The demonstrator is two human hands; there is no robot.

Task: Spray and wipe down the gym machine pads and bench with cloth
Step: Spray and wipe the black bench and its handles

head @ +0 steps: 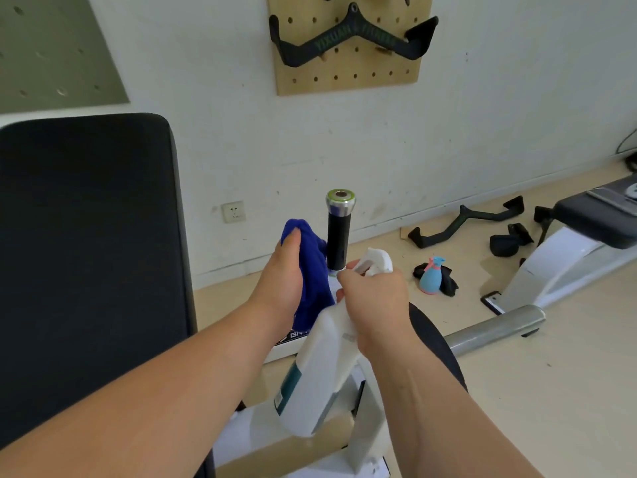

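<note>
Blue cloth (312, 267) partly behind left hand (279, 281); right hand (375, 305) hides neck of bottle (320, 367)

matt black pad (86, 263), blue cloth (312, 267)

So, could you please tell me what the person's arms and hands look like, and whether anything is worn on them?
The left hand and right hand wear no gloves, and no ring, watch or wristband shows. The left forearm and right forearm are uncovered to the frame's edge; no sleeve is in view.
</note>
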